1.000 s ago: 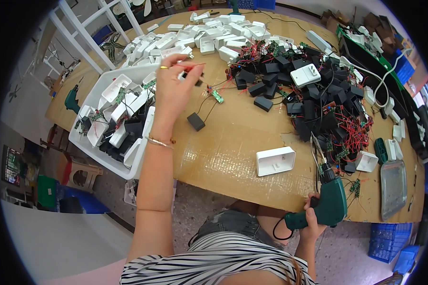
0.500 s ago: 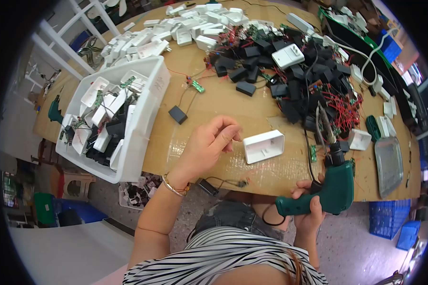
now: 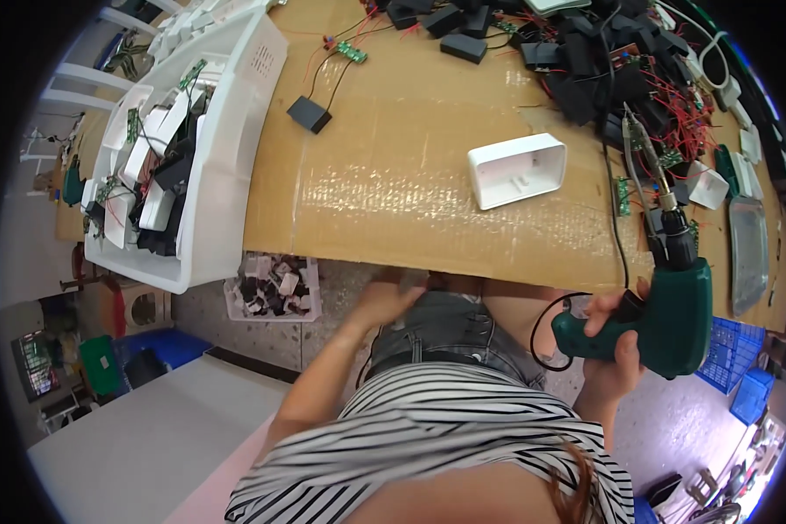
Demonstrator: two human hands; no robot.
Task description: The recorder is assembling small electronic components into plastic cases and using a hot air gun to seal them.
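Note:
My right hand [image 3: 616, 341] is closed around the handle of a green soldering gun [image 3: 686, 314] at the table's right front edge. Its metal tip [image 3: 642, 140] points up and away, toward the pile of black parts. My left hand [image 3: 391, 299] is lowered below the table edge, by my lap and shorts. Blur and the edge hide its fingers, so whether it holds anything I cannot tell. On the cardboard tabletop a white open plastic housing [image 3: 517, 172] lies on its side, untouched. Farther left is a black box [image 3: 309, 114] wired to a small green circuit board [image 3: 352, 52].
A white bin [image 3: 255, 113] of housings and boards stands at the left. Black boxes [image 3: 576, 52] and red wires are heaped at the far right. A clear tray [image 3: 749, 253] lies near the right edge. Under the table sits a crate [image 3: 314, 301] of small parts.
My left hand has left the tabletop beside the white housing and dropped to my lap. My right hand still grips the soldering gun. The view has tilted downward.

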